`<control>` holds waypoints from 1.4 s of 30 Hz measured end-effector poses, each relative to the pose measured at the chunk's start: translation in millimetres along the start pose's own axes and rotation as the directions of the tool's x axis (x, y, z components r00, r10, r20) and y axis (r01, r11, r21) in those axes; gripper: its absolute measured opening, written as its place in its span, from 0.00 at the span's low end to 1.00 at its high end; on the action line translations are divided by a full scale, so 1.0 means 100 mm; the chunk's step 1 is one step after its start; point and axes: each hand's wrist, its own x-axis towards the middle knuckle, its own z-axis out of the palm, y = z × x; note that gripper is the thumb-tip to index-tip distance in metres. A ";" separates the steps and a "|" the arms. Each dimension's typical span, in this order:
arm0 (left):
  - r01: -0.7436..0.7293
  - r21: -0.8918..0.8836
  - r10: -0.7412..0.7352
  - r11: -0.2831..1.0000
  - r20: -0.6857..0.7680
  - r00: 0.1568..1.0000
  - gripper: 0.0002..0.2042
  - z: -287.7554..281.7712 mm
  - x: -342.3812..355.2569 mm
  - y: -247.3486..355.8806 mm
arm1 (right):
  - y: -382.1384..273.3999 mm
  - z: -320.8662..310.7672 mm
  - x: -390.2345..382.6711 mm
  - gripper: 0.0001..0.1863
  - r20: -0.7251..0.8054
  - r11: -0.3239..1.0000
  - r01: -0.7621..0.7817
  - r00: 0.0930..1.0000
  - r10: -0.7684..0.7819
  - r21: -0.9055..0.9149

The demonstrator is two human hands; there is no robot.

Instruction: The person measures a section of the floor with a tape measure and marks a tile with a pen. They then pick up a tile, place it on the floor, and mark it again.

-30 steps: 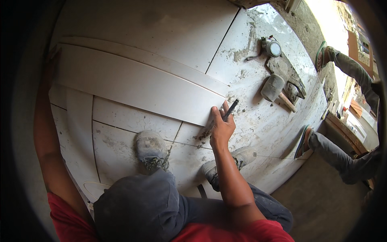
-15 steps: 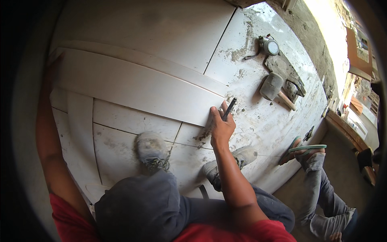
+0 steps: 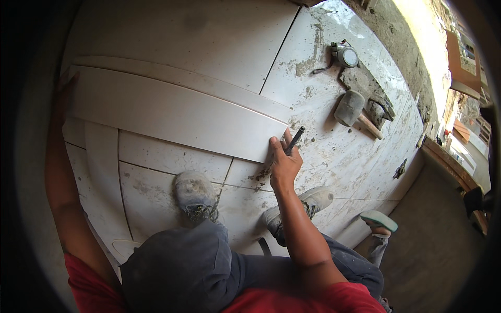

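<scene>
One long white strip [image 3: 177, 112] stays over the tiled floor [image 3: 360, 167], left hand [image 3: 64, 94] at its left end too dark to judge, right hand [image 3: 285, 166] steadying its right end and gripping a black marker [image 3: 296, 140], undisturbed as a co-worker's sandalled foot [image 3: 380, 221] has moved near right.

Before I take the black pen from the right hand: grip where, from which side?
Probably the far end of the black pen, coming from the far right. That end juts clear of the right hand, slanting away and rightward; the near part sits in the grasp, and the white strip lies left.
</scene>
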 end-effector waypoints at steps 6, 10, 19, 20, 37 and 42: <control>-0.028 0.004 0.028 1.000 -0.025 0.999 0.46 0.02 -0.01 -0.03 | 0.00 -0.02 0.01 0.31 -0.005 1.000 -0.007 1.000 0.007 -0.029; -0.013 0.019 0.013 1.000 -0.030 0.999 0.40 0.00 -0.02 -0.02 | 0.02 0.00 0.02 0.30 -0.009 1.000 0.020 1.000 -0.020 -0.015; -0.098 0.007 0.098 0.995 -0.037 0.994 0.41 0.00 0.09 -0.20 | 0.03 0.01 0.03 0.31 -0.010 1.000 0.011 1.000 -0.011 0.022; -0.090 -0.002 0.090 0.996 -0.019 0.996 0.40 0.01 0.15 -0.27 | 0.03 0.01 0.02 0.31 -0.007 0.999 0.008 1.000 -0.008 0.032; 0.144 0.028 -0.143 0.989 -0.024 0.989 0.34 -0.02 0.17 -0.22 | 0.11 -0.06 0.01 0.32 -0.019 0.997 -0.015 1.000 0.016 0.079; 0.070 -0.146 -0.058 0.987 0.089 0.994 0.26 -0.07 0.09 -0.26 | 0.12 -0.04 0.02 0.31 -0.022 0.994 0.012 1.000 -0.010 0.105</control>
